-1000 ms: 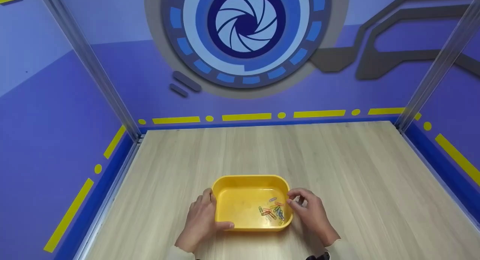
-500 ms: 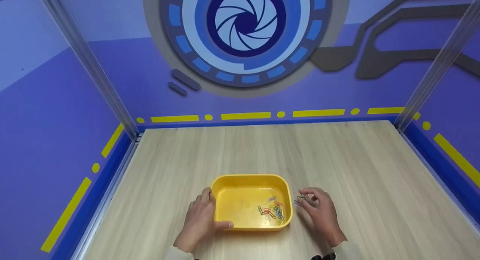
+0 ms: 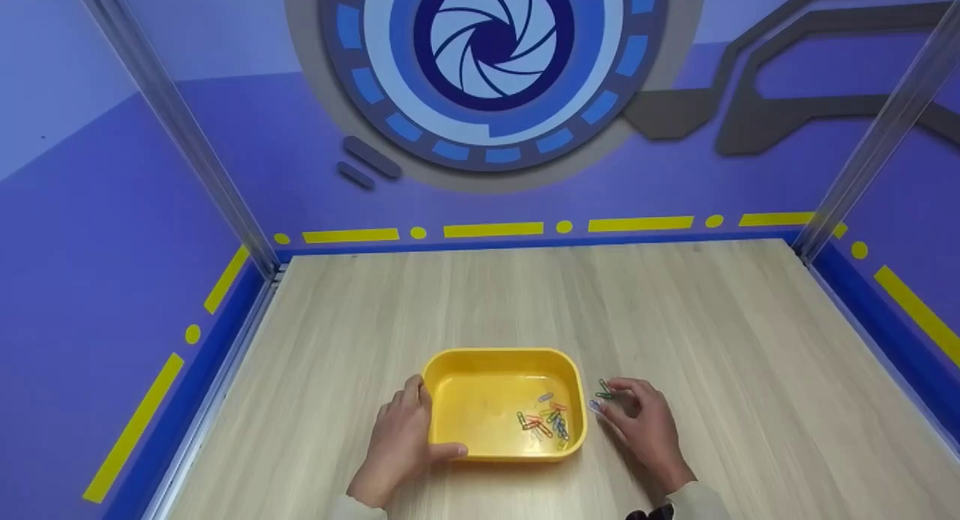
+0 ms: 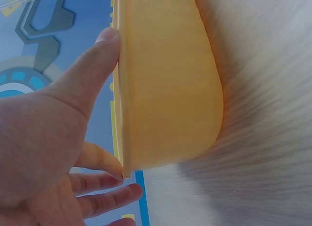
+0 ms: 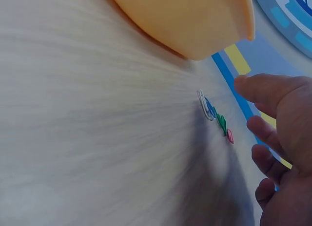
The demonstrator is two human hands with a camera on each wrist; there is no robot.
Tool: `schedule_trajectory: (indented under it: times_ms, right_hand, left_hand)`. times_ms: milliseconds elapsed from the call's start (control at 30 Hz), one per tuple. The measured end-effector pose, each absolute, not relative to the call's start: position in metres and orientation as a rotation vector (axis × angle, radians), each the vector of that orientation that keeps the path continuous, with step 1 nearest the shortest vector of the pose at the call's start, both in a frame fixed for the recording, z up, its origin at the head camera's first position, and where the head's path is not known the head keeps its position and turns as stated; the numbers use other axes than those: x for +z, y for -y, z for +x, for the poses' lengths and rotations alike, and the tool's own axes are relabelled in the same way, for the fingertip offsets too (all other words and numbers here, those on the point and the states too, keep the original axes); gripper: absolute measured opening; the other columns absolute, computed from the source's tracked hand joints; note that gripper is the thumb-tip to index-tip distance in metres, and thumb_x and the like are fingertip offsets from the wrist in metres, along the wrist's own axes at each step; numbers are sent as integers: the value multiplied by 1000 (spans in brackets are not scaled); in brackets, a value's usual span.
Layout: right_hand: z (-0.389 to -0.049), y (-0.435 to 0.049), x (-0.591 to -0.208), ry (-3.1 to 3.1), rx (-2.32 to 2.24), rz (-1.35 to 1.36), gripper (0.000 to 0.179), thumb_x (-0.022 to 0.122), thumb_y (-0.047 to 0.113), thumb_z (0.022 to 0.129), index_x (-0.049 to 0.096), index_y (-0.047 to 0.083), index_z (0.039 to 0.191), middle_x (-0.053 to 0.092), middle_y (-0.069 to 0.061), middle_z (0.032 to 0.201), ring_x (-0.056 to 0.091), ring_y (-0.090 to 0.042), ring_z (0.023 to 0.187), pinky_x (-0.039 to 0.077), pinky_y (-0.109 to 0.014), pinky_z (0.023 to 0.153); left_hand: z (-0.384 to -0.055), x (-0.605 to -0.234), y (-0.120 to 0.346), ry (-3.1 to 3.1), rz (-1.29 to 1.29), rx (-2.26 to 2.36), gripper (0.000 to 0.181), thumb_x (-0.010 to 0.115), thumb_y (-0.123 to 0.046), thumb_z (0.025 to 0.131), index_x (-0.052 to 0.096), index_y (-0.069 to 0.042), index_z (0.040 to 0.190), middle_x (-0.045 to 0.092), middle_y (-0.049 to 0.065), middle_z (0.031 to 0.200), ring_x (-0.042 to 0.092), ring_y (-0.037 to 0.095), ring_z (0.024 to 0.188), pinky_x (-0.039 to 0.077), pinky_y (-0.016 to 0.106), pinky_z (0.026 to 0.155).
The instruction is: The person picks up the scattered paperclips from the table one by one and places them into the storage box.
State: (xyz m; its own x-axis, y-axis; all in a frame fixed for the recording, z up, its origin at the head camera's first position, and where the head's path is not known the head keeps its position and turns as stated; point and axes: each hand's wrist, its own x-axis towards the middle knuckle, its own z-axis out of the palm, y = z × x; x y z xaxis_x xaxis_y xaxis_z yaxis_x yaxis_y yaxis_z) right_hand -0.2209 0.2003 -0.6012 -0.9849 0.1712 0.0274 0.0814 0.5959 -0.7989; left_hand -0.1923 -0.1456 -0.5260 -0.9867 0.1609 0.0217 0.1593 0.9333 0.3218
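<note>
A yellow plastic bin (image 3: 487, 407) stands on the table with several coloured paper clips (image 3: 546, 422) lying in its right part. My left hand (image 3: 401, 434) holds the bin's near left corner, the thumb along the front rim and the fingers at the left side; the left wrist view shows the thumb (image 4: 97, 60) against the rim. Just right of the bin is my right hand (image 3: 646, 424), thumb and index finger spread apart. Right by its fingertips lie a few more clips, green (image 5: 221, 122), white (image 5: 204, 105), blue and pink, apart from the fingers in the right wrist view.
A pale wood-patterned table (image 3: 360, 310) carries the bin. Blue-purple printed panels (image 3: 150, 205) with metal corner posts (image 3: 184, 130) enclose it at the back and both sides.
My right hand has moved from the bin's right rim out to the right, carrying clips, and its fingers have let them go beside the bin. The left hand has stayed put.
</note>
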Motion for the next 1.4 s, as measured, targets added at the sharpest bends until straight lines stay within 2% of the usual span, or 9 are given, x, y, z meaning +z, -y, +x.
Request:
schedule_trajectory:
  times_ms: [167,367,567,867,1000,1167,1300,1400]
  right_hand:
    - [-223,-200,-606,2732,1368,-242,38,71,23,78,59,21,114,55,2,118,48,-18,114,38,-43,102]
    - [-226,-200,-607,2760,1372,-278,46,73,24,75,57,20,118,50,-2,126,42,-23,121,31,-47,105]
    - [-230,-199,-607,2791,1304,-269,47,73,23,75,57,20,119,52,-2,125,43,-22,120,33,-46,104]
    - [-233,-196,-609,2770,1246,-260,40,71,14,76,60,18,114,59,-1,111,50,-18,104,43,-38,92]
    - [-234,-196,-609,2754,1224,-230,33,69,12,78,63,16,110,62,-1,100,51,-17,97,41,-38,91]
    - [-235,-197,-609,2765,1211,-232,26,65,10,79,64,16,105,61,2,86,48,-16,86,38,-33,82]
    - [-235,-197,-608,2773,1216,-252,24,64,9,79,64,15,103,61,3,82,46,-16,82,34,-31,78]
    - [-235,-197,-608,2764,1227,-259,24,65,9,79,65,15,102,62,3,81,49,-14,80,38,-30,77]
  left_hand:
    - [-192,-527,146,-3083,269,509,109,75,-63,54,42,5,131,36,15,137,47,29,112,39,47,94]
    - [-193,-528,146,-3072,250,485,110,74,-65,53,41,5,132,36,15,137,48,28,110,39,46,93]
    - [-194,-529,146,-3074,242,487,109,74,-65,53,42,4,131,37,13,135,47,27,110,39,45,92]
    - [-194,-527,145,-3098,263,467,108,75,-64,52,43,5,129,38,13,134,48,27,108,40,45,90]
    - [-193,-528,146,-3127,295,471,106,76,-63,52,44,5,128,38,12,132,49,27,107,41,45,89]
    - [-193,-529,147,-3132,310,488,107,76,-63,51,44,5,128,39,12,132,48,27,108,40,46,90]
    - [-193,-528,147,-3103,279,503,110,75,-64,52,41,4,131,37,13,135,47,28,112,39,46,92]
    - [-193,-528,147,-3107,281,499,110,75,-64,52,41,4,132,37,13,135,47,28,113,39,46,93]
